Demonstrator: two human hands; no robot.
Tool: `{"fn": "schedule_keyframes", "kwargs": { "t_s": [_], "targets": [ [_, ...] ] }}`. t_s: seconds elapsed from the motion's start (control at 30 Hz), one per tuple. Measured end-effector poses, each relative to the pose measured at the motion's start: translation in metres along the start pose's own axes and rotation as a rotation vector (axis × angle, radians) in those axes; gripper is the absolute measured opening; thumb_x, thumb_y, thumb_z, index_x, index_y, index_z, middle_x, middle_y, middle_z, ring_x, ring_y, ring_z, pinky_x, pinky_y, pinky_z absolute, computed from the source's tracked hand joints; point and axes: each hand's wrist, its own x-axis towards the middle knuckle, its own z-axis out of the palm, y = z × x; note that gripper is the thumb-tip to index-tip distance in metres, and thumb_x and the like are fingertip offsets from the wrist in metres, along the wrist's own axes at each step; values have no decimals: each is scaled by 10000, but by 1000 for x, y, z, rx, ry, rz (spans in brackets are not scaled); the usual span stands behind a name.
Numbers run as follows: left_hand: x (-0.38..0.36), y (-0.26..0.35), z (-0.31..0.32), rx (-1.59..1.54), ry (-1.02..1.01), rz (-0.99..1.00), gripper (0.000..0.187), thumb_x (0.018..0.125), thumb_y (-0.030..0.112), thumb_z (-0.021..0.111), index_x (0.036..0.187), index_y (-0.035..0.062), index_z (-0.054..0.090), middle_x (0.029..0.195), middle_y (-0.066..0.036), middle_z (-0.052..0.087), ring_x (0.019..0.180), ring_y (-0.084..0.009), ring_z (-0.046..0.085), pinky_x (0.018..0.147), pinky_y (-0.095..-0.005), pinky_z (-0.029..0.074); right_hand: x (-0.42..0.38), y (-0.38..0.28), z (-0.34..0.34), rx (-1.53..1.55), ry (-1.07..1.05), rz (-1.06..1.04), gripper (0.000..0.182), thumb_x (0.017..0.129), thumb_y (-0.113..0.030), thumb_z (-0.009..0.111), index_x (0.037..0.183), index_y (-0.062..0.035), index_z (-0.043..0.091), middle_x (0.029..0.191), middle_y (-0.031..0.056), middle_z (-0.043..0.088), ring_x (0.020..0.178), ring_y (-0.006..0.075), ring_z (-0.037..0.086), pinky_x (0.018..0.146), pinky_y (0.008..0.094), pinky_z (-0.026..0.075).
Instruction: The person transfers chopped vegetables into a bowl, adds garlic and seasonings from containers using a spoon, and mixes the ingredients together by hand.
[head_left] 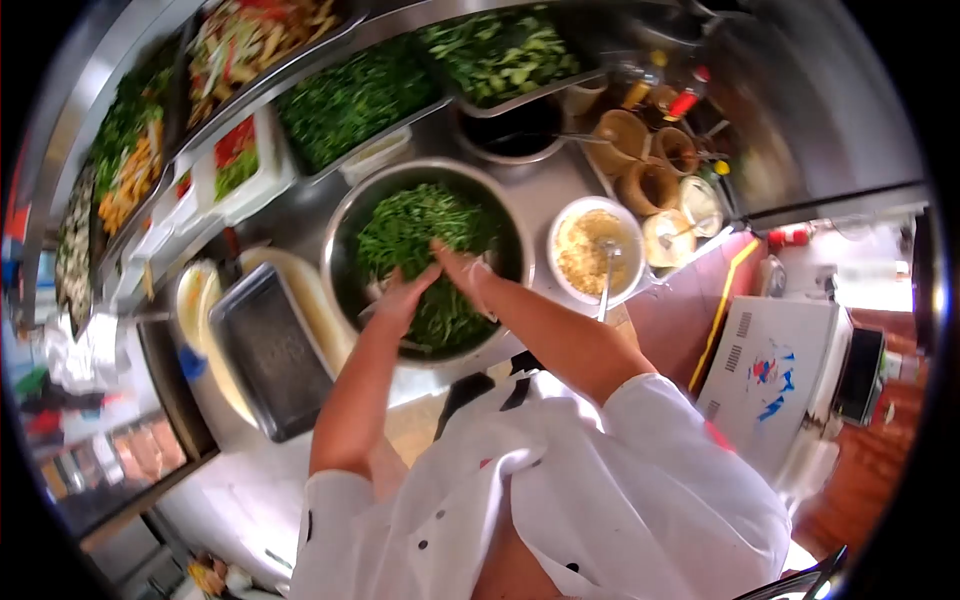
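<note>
A large steel mixing bowl (335, 265) full of chopped leafy greens (415, 225) stands on the counter in front of me. Both my hands are inside it, close together, thumbs towards each other. My left hand (405, 297) cups the clump of greens from the near left side, its fingertips hidden under the leaves. From the near right, my right hand (463, 272) presses into the same clump, its fingers partly buried. Something thin and clear, like a disposable glove, shows at the right wrist.
Right of the bowl stands a white bowl (635, 235) of minced pale food with a spoon (608, 275). Seasoning jars (648, 187) and a dark pot (510, 150) sit behind. A black tray (268, 350) lies left. Trays of cut vegetables (360, 100) line the back.
</note>
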Motion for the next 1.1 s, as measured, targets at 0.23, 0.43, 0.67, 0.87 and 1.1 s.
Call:
{"fn": "schedule_keyframes", "kwargs": {
  "t_s": [0.23, 0.43, 0.67, 0.87, 1.1],
  "targets": [
    [-53, 60, -26, -616, 2, -80, 896, 830, 438, 773, 1540, 135, 319, 1456, -130, 474, 1279, -329, 506, 1035, -433, 439, -18, -26, -45, -97, 245, -180, 870, 930, -756, 359, 1486, -93, 448, 1458, 200, 513, 1376, 323, 460, 1123, 418, 352],
    [-43, 83, 16, -200, -14, -207, 955, 797, 493, 797, 1536, 104, 332, 1502, -125, 444, 1319, -322, 461, 1056, -489, 401, -92, -46, -40, -270, -133, -262, 886, 905, -780, 365, 1369, -54, 572, 1406, 250, 530, 1301, 348, 501, 1087, 436, 386],
    [-40, 71, -36, -265, 68, -44, 945, 825, 486, 762, 1564, 166, 268, 1572, -78, 323, 1385, -284, 347, 1092, -506, 322, -34, -37, -46, -257, 463, -338, 909, 912, -740, 402, 1405, 14, 518, 1411, 268, 523, 1357, 370, 463, 1112, 433, 365],
    [18, 71, 3, 151, 91, -256, 1082, 725, 709, 741, 1537, 118, 340, 1540, -150, 370, 1367, -349, 384, 1104, -534, 315, -60, -47, -35, -40, 149, -228, 953, 889, -767, 409, 1426, 16, 489, 1419, 272, 513, 1358, 389, 455, 1127, 444, 335],
    [-1, 67, -43, -288, -142, -109, 750, 871, 524, 705, 1475, 172, 433, 1452, -75, 496, 1286, -306, 487, 1047, -510, 394, -67, -39, -66, -42, 254, -320, 928, 887, -781, 400, 1416, -29, 525, 1415, 241, 533, 1342, 370, 482, 1114, 467, 359]
  ]
}}
